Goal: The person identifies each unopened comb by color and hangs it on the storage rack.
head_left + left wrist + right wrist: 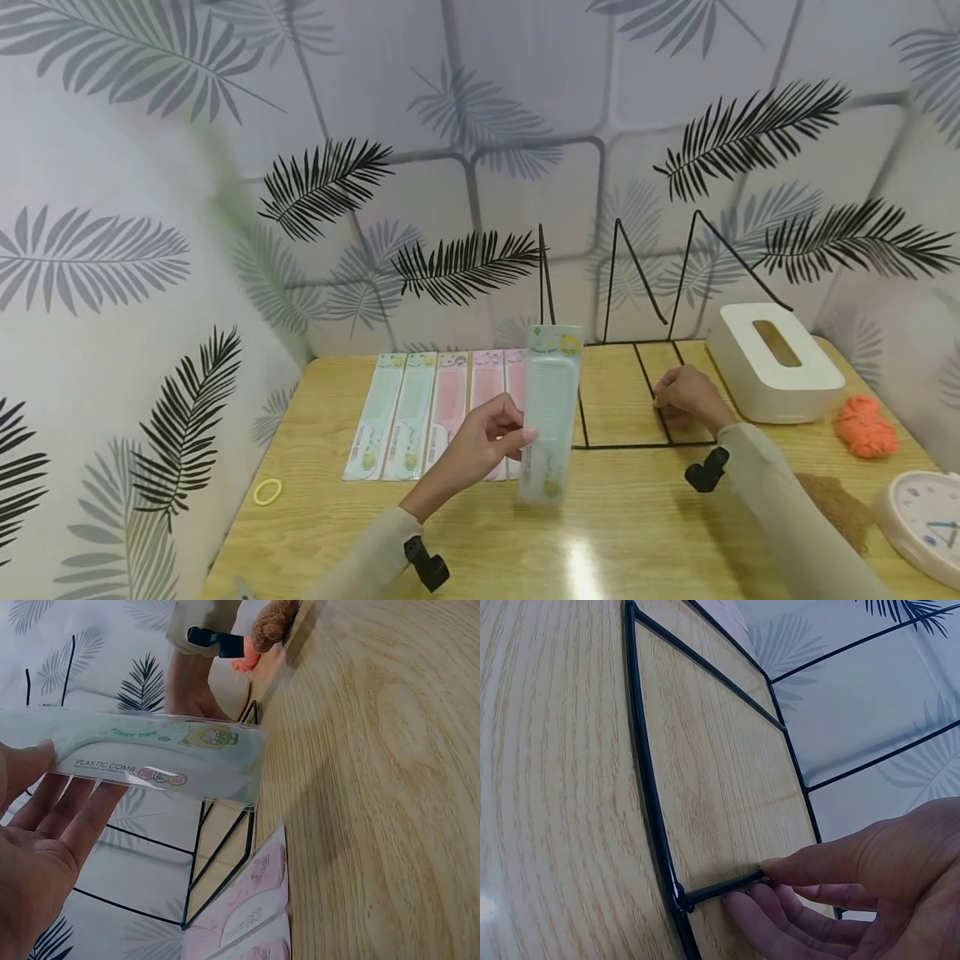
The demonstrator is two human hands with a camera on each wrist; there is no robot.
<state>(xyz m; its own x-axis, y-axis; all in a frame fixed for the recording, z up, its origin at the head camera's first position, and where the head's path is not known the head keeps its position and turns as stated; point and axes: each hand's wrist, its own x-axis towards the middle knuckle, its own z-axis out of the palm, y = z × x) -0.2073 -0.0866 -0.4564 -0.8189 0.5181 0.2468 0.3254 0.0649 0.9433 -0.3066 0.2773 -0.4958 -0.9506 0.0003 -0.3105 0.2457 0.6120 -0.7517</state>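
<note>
The comb (pixel 551 414) in its clear packet stands upright above the table (pixel 615 533), pinched at its side in your left hand (pixel 480 446), just left of the wire rack (pixel 637 392). Your right hand (pixel 686 400) rests on the rack's base, fingertips (pixel 776 868) closed around one black wire. Five more packets (pixel 431 412) lie in a row behind the comb. A tissue box (pixel 776 362) sits right of the rack.
</note>
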